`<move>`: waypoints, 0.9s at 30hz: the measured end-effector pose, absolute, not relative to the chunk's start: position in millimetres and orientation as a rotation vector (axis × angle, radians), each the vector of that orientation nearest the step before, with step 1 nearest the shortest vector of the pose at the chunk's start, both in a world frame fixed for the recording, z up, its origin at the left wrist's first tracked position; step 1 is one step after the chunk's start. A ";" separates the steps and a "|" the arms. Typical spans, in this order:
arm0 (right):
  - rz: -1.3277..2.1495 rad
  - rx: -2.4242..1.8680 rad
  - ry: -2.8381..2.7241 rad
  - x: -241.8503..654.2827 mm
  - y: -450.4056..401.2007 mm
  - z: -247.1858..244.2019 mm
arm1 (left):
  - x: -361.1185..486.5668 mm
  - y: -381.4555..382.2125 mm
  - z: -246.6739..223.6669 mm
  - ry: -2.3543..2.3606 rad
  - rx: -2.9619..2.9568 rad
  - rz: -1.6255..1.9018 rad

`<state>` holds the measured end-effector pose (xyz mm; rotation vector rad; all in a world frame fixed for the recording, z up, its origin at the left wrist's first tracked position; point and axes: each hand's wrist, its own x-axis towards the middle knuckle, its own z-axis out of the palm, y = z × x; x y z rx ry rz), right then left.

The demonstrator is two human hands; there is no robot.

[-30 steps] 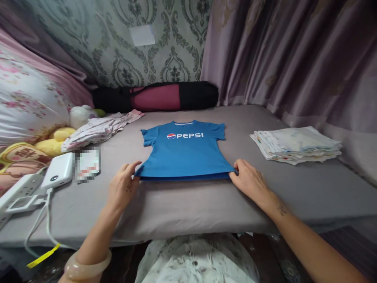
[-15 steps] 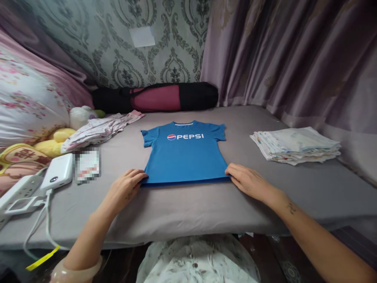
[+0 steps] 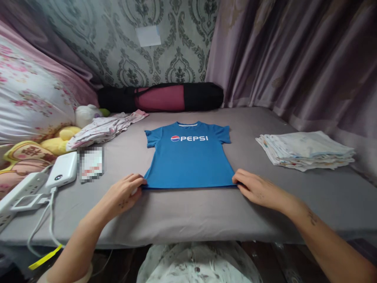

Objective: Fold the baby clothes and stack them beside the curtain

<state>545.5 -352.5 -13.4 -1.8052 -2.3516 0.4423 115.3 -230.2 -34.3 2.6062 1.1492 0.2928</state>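
Observation:
A blue T-shirt (image 3: 191,163) with a white PEPSI print lies flat, front up, on the grey bed sheet (image 3: 188,220). Its collar points away from me and its hem runs straight along the near side. My left hand (image 3: 128,190) pinches the hem's left corner between thumb and fingers. At the right corner, my right hand (image 3: 253,186) pinches the hem in the same way. The fabric is stretched between both hands.
To the right sits a stack of folded light cloths (image 3: 306,149). On the left are a white power bank (image 3: 61,169) with cables, a power strip (image 3: 25,192), crumpled printed clothing (image 3: 108,127) and plush toys (image 3: 63,139). A black and maroon long bag (image 3: 160,97) lies against the wall.
The hem has come nearer to me and is pulled wider and straighter, with both hands still on its corners. The whole view has shifted slightly.

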 end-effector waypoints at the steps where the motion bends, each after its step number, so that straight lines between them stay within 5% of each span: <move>1: 0.473 -1.805 -2.346 546.4 -352.4 -10.0 | 115.2 -231.5 -30.4 1.156 2.561 0.281; 8: 0.809 -1.753 -2.473 551.2 -296.5 7.3 | 141.3 -200.2 -10.2 1.290 2.472 0.335; 12: 0.451 -1.782 -2.323 507.8 -226.4 -16.7 | 204.1 -159.4 -34.6 1.213 2.593 0.554; 17: 0.482 -1.865 -2.305 449.2 -178.9 -58.1 | 272.9 -141.4 -72.7 1.201 2.641 0.334; 27: 0.132 -2.127 -2.152 513.6 -179.2 -81.9 | 212.3 -124.0 -82.6 1.518 2.603 0.183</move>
